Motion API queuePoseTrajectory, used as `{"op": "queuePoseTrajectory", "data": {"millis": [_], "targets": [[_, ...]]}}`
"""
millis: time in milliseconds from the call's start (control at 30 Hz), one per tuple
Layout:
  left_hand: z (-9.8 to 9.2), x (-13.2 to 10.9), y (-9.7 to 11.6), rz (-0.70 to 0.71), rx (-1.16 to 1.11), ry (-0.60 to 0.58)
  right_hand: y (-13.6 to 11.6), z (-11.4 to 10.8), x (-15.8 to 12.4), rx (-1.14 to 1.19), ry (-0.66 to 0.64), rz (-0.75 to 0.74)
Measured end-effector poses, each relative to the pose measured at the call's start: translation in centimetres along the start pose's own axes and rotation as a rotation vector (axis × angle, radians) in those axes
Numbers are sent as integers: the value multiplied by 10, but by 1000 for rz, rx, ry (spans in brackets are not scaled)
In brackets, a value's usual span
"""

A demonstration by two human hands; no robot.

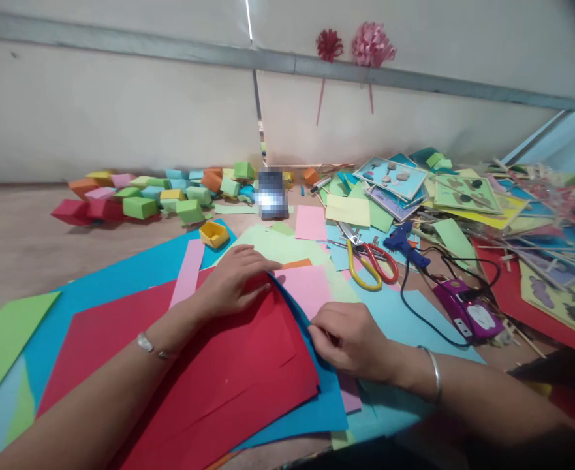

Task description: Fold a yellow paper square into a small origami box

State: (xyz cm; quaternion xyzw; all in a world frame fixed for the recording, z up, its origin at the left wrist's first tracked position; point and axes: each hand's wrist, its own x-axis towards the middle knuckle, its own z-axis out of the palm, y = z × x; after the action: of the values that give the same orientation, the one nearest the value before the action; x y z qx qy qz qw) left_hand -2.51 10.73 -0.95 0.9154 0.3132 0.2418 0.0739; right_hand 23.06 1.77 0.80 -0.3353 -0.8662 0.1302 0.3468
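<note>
My left hand (238, 281) lies over the top edge of a stack of red paper (228, 385), its fingers stretched out and the thumb apart. Beneath the red sheets is a blue sheet of paper (324, 401). Its right edge is lifted a little, and my right hand (348, 339) pinches it between thumb and curled fingers. Pink paper (307, 290) shows between my two hands, under the raised edge. A small yellow folded paper box (214, 234) stands just beyond my left hand.
Scissors (365, 254) with yellow and red handles lie beyond my right hand. To the right are a blue glue gun (407, 245), a corded purple power strip (466, 310) and piled picture cards (392, 177). Folded paper cubes (140, 207) line the back left, beside a phone (272, 196).
</note>
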Motion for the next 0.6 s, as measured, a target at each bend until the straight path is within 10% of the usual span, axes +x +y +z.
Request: {"op": "queuePoseTrajectory", "data": {"millis": [300, 600], "targets": [[2, -1, -14, 86, 48, 57, 4, -51, 21, 223, 39, 501], [-8, -5, -2, -270, -397, 476, 39, -15, 13, -152, -346, 469]]}}
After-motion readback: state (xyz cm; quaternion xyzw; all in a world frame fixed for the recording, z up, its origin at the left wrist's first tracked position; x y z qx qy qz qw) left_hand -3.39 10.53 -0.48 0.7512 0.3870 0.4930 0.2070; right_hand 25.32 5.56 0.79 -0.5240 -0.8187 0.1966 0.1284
